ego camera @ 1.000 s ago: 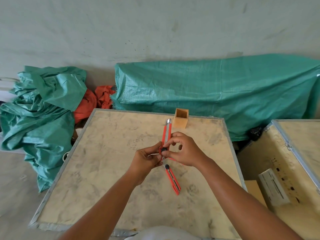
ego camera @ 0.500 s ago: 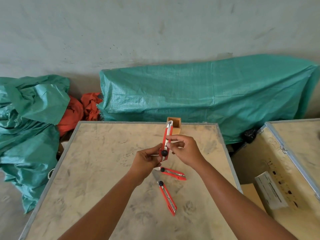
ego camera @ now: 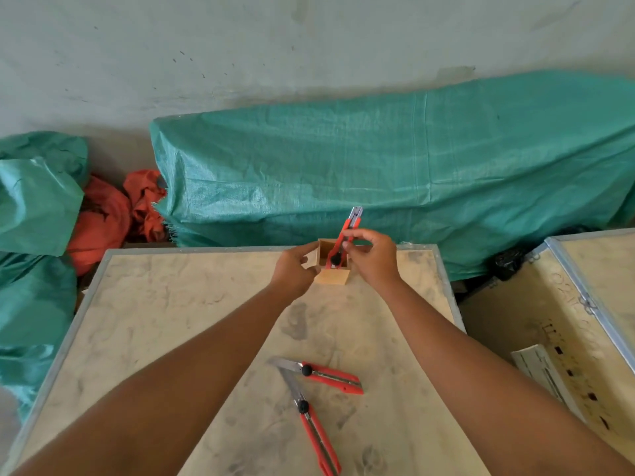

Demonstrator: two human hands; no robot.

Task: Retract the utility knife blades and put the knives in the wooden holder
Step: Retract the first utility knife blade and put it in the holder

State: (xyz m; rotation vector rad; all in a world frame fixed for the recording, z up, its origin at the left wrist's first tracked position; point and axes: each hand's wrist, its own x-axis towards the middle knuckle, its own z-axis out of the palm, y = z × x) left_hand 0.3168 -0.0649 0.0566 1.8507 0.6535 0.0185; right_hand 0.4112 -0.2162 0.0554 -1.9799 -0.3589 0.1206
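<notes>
The right hand (ego camera: 372, 261) pinches a red knife (ego camera: 343, 240) at the middle of its body, fingers (ego camera: 357, 235) closed on it, and the lower end of the knife is already inside the wooden holder (ego camera: 331, 266) at the far edge of the tabletop (ego camera: 171, 321). Its metal tip points up and no blade seems to stick out. The left hand (ego camera: 295, 269) holds the holder at its left side, fingers closed around the wall, to keep it steady. Two more knives lie near the front: one knife with its blade out (ego camera: 321, 372) and, just beside it, a second knife (ego camera: 314, 431), whose blade is also out; their blade tips almost meet. These knives look light and stiff, with a smooth plastic body, so a pinch on the red handle near the black slider is the safe place to hold, away from the sharp steel. The holder is small and light and I think it can tip easily, so support is useful.
</notes>
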